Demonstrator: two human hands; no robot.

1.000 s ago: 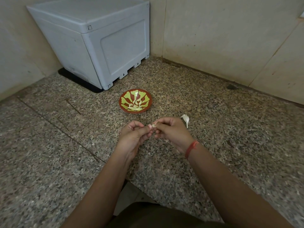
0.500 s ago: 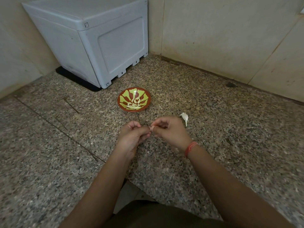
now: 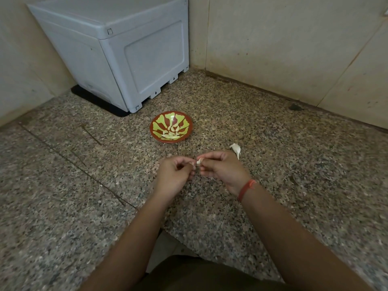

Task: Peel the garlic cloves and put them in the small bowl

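Note:
A small red bowl [image 3: 154, 134] with a green pattern sits on the speckled granite floor and holds several peeled garlic cloves [image 3: 172, 132]. In front of it my right hand [image 3: 222, 171] pinches a small pale garlic clove [image 3: 199, 161] between thumb and fingertips. My left hand [image 3: 174, 177] is just left of it, fingers curled, its fingertips at the clove's papery skin. A white unpeeled garlic piece [image 3: 236, 149] lies on the floor just beyond my right hand.
A grey plastic box [image 3: 126, 55] stands in the corner behind the bowl, against beige walls [image 3: 294, 45]. A dark crack line [image 3: 69, 162] runs across the floor at left. My dark-clothed lap [image 3: 199, 276] fills the bottom edge.
My hands have drawn slightly apart, the clove staying with the right hand. The view shifted a little; bowl and loose garlic piece have not moved.

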